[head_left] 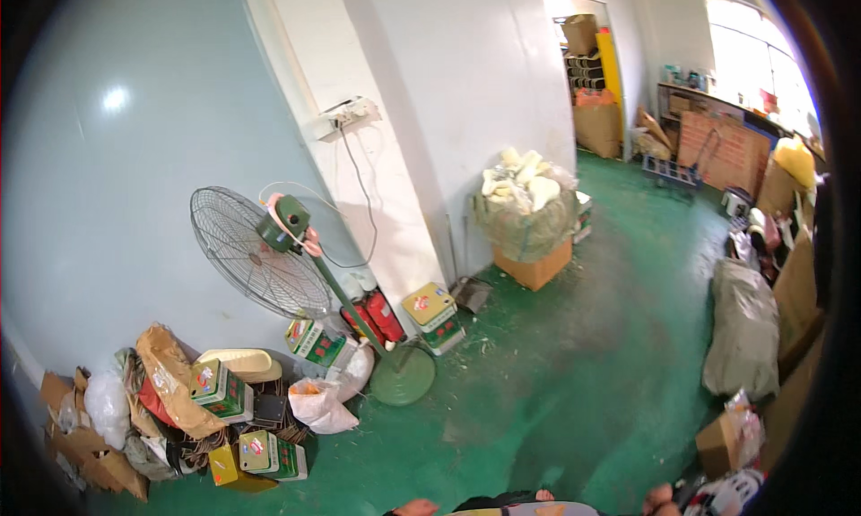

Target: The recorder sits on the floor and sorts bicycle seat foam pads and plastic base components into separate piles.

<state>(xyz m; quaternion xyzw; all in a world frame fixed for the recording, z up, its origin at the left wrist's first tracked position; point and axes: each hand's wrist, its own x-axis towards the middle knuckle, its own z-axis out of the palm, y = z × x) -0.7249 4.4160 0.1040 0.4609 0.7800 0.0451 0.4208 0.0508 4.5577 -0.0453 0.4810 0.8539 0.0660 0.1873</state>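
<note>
Along the lower edge, my left hand (417, 508) shows only as a small cut-off strip of skin, its fingers out of sight. Farther right, my right hand (660, 499) is also cut by the picture's edge, beside a cluttered pile. What either hand holds, if anything, is hidden. Between them lies a pale, rounded, flat thing (511, 510), mostly cropped, with black cloth (498, 501) behind it. A small bit of skin (544, 495) shows at the cloth's end; I cannot make out whether it is fingers or toes.
A green pedestal fan (401, 374) stands left, near red fire extinguishers (384, 317) and a square tin (430, 306). Tins, sacks and cardboard (99, 458) crowd the left wall. A stuffed sack (525, 220) sits on a carton (535, 265). A grey sack (743, 332) and trolley (673, 172) stand right.
</note>
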